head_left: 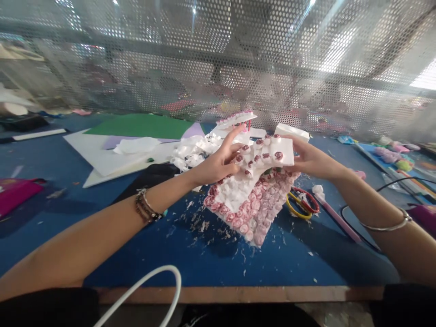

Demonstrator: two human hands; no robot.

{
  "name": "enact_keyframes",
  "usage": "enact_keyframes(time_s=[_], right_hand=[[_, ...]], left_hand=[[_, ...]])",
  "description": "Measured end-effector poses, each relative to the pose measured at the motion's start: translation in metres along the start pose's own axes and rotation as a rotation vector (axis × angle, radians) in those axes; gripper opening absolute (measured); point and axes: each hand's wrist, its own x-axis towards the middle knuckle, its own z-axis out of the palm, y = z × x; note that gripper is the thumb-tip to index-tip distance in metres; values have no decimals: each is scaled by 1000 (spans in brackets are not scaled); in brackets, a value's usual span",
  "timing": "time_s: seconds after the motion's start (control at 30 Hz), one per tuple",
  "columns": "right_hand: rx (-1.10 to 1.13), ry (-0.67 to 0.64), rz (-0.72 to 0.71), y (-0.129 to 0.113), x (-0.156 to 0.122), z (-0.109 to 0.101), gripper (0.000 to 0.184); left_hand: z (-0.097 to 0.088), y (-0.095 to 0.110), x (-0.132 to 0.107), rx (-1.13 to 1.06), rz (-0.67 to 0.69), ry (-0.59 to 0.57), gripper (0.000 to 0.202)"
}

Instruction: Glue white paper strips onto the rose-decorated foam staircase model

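Note:
Both hands hold a craft model above the table. Its lower panel (pixel 260 213) is covered with small pink and dark-red rosettes, with a white bumpy patch on one side. On top sits a white foam piece (pixel 284 150) dotted with dark-red round bits. My left hand (pixel 225 161) grips the model's left side, thumb low and index finger raised. My right hand (pixel 308 159) closes round its right side, some fingers hidden behind it. Red- and yellow-handled scissors (pixel 303 204) lie below my right hand, beside a pink stick with a white tip (pixel 335 213).
White scraps (pixel 192 152) are heaped behind my left hand. Green sheet (pixel 139 126) and white sheets lie back left. A small white-and-pink model (pixel 236 120) stands behind. Coloured clay lumps (pixel 391 154) are at right. A perforated metal screen (pixel 190 59) bounds the back; a white cable (pixel 175 277) loops in front.

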Motion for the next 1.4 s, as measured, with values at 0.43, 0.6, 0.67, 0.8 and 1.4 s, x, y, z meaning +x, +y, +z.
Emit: enact_keyframes(time_s=[0.43, 0.6, 0.67, 0.8, 1.4], right_hand=[[75, 270, 172, 38, -1, 21, 23], [63, -60, 127, 26, -13, 23, 72], [-22, -143, 101, 22, -14, 23, 76], [-268, -98, 66, 20, -14, 28, 63], [-710, -83, 152, 4, -22, 36, 59]], left_hand=[[19, -37, 7, 175, -120, -179, 84], [7, -37, -7, 332, -206, -235, 102], [6, -35, -16, 453, -224, -258, 117], [14, -33, -27, 529, -271, -261, 119], [19, -21, -42, 1058, 413, -111, 18]])
